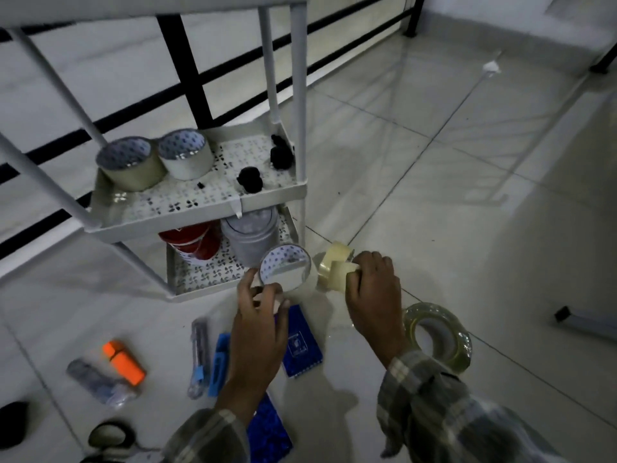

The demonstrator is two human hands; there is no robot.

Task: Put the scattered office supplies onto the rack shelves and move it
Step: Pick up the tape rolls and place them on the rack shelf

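A white rack (200, 212) stands on the tiled floor. Its middle shelf carries two tape rolls (157, 162) and black binder clips (263, 168). The bottom shelf holds a red roll (192, 242) and a grey roll (250, 238). My left hand (258, 325) grips a clear tape roll (288, 267) just in front of the bottom shelf. My right hand (374, 295) holds small cream tape rolls (334, 265) beside it. On the floor lie a large clear tape roll (437, 335), a blue notepad (300, 342), a second blue notebook (267, 429), a cutter (198, 359), a blue holder (218, 362) and an orange highlighter (125, 362).
A black-barred railing (187, 71) runs behind the rack. A grey packet (96, 382), a black object (13, 426) and a dark tape roll (110, 436) lie at the lower left. A metal bar with a black cap (581, 320) rests on the floor at the right.
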